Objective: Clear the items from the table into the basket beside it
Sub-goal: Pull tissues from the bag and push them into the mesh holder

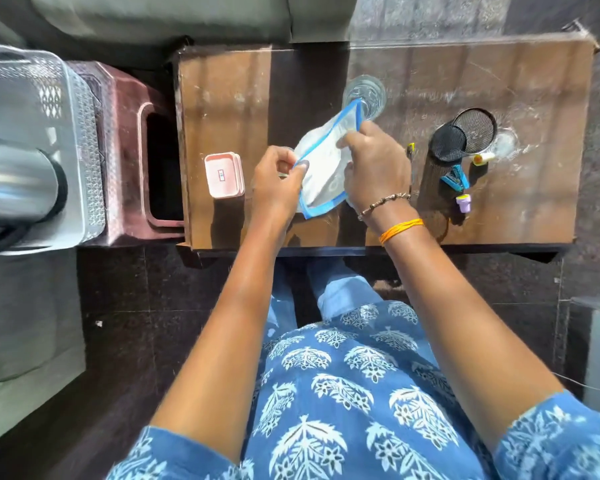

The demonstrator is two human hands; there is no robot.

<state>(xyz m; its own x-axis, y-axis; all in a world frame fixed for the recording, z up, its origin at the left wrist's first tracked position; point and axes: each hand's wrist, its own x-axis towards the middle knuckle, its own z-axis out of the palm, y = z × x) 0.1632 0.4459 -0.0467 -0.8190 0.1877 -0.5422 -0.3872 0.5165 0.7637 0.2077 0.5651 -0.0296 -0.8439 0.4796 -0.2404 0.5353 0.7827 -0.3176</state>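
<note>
Both hands hold a cloth (323, 168) just above the table (222, 109): the left hand (279, 178) pinches its near blue-edged corner, and the right hand (378, 164) has fingers curled round the middle of its right side. The cloth looks light, soft and limp, so it would likely sag and fold wherever it is not gripped; taking it at the hem or bunching it should do, with little chance of slipping or damage. Its far corner lies over or against a glass (366, 93) beyond the right hand, which is fragile and could tip if the cloth drags on it; contact cannot be made out. Left of the left hand sits a pink box (224, 174); right of the right hand are a mesh cup (465, 133) and small clips. The basket (80, 133) stands well to the left, cut off by the frame, its contents blurred. Something small under the left hand is hidden.
</note>
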